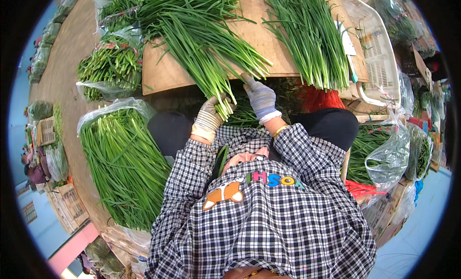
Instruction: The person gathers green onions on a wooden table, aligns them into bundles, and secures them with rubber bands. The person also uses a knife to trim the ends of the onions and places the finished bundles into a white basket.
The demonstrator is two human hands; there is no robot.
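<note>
My left hand (210, 117), in a striped knit glove, is closed around the pale stem ends of a bunch of garlic chives (194, 63). The bunch's green leaves slope up and away over a wooden board (164, 75). My right hand (262, 99), gloved in grey-blue, is beside it at the board's near edge. Its index fingertip is by the stem ends of a second bunch of chives (248, 57); whether it pinches a stalk cannot be told. More chives (309, 45) lie on the board's right, stems towards me.
A teal-handled tool (353, 77), apparently a knife, lies at the board's right edge beside a white plastic crate (381, 63). Bagged chives (122, 163) stand at my left, with another bag (108, 66) beyond. Red netting (318, 99) hangs below the board. A crate of chives (369, 145) is at my right.
</note>
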